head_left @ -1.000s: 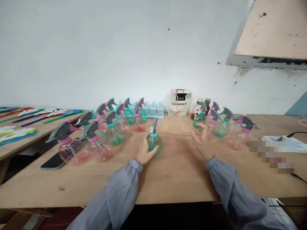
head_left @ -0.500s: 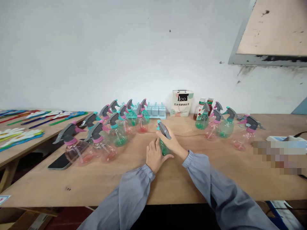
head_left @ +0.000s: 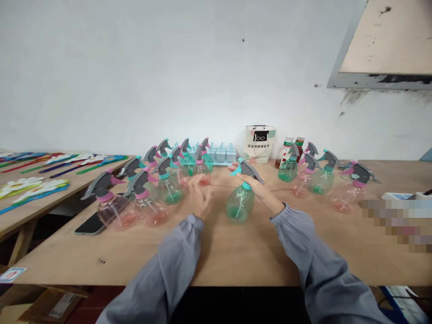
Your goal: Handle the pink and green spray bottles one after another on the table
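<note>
A green spray bottle (head_left: 239, 206) with a grey head and a teal collar stands upright on the table in front of me. My right hand (head_left: 261, 188) is closed round its neck under the spray head, fingers partly hidden behind it. To the left of this bottle, my left hand (head_left: 200, 194) is in the air, blurred by motion, its fingers loosely apart and nothing visible in them. Behind the left hand is a pink spray bottle (head_left: 203, 179); a green spray bottle (head_left: 171, 191) stands to its left.
More pink and green spray bottles stand left, such as a front pink one (head_left: 111, 211) by a phone (head_left: 90, 226), and several right, including another pink one (head_left: 347, 196). At the wall are a paper bag (head_left: 259, 155), pale-blue moulds (head_left: 221, 156) and sauce bottles (head_left: 285, 150).
My left hand has come off the green spray bottle and moved left and up. More of the bottle now shows, its nozzle turned, my right hand still on it. The view has shifted slightly.
</note>
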Demonstrator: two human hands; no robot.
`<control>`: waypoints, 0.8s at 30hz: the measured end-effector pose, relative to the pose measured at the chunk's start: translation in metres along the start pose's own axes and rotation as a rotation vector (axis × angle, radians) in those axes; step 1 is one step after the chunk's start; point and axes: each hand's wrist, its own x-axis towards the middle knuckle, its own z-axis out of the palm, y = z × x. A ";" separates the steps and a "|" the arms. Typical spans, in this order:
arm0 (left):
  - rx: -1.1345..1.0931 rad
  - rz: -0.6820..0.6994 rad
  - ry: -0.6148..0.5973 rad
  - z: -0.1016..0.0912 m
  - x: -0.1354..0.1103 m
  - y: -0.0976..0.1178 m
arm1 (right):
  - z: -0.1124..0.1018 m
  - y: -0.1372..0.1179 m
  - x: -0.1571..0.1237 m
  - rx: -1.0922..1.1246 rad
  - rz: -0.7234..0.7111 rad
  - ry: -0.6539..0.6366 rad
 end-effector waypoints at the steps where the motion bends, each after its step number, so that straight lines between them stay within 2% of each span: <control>1: -0.018 -0.055 0.085 0.002 0.017 -0.009 | -0.003 -0.004 0.002 0.053 0.022 -0.011; 3: -0.016 -0.109 0.098 0.011 0.051 -0.024 | -0.006 -0.009 0.004 0.150 0.069 -0.044; 5: -0.010 -0.177 0.026 0.024 0.075 -0.036 | -0.006 -0.014 0.005 0.214 0.121 -0.089; 7: 0.007 -0.266 -0.062 0.036 0.088 -0.045 | -0.005 -0.018 0.004 0.245 0.159 -0.126; 9: 0.031 -0.340 -0.132 0.044 0.089 -0.050 | -0.005 -0.020 0.003 0.264 0.176 -0.145; 11: 0.066 -0.357 -0.174 0.046 0.080 -0.048 | -0.006 -0.022 0.002 0.278 0.178 -0.160; 14: 0.129 -0.317 -0.221 0.037 0.054 -0.037 | -0.011 -0.023 0.001 0.267 0.201 -0.155; 20: 0.168 -0.157 -0.324 -0.006 -0.005 -0.011 | -0.017 -0.028 0.001 0.250 0.203 -0.133; 24: 0.152 -0.092 -0.298 -0.024 -0.020 -0.007 | -0.016 -0.024 0.003 0.256 0.183 -0.070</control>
